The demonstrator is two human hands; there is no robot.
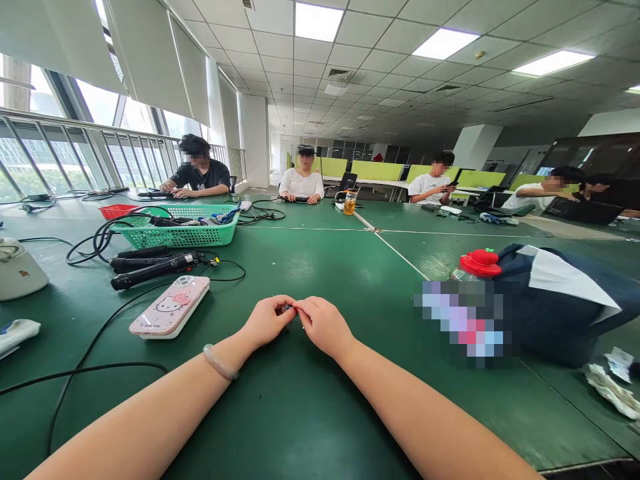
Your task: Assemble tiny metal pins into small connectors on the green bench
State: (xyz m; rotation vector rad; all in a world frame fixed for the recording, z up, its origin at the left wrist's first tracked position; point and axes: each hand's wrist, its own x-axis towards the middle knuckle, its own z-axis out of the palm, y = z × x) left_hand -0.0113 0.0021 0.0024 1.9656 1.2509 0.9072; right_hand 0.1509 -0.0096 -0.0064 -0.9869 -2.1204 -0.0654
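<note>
Both of my hands meet low over the green table (300,413), fingertips touching. My left hand (267,322), with a pale bangle (220,362) on its wrist, is closed around a small dark thing (287,307); only a bit of it shows between thumb and fingers, so its kind is unclear. Pinched together, the fingers of my right hand (324,325) press against the same spot, and what lies in them is hidden. The pink phone (173,307) in a cartoon cat case lies to the left of my left hand.
Beyond the phone are black rod-like tools (155,270), a green basket (180,233) and black cables (100,333). At right stand a red-lidded bottle (480,263) and a dark blue bag (555,307). An amber drink bottle (350,202) stands farther back. Several people sit around the table.
</note>
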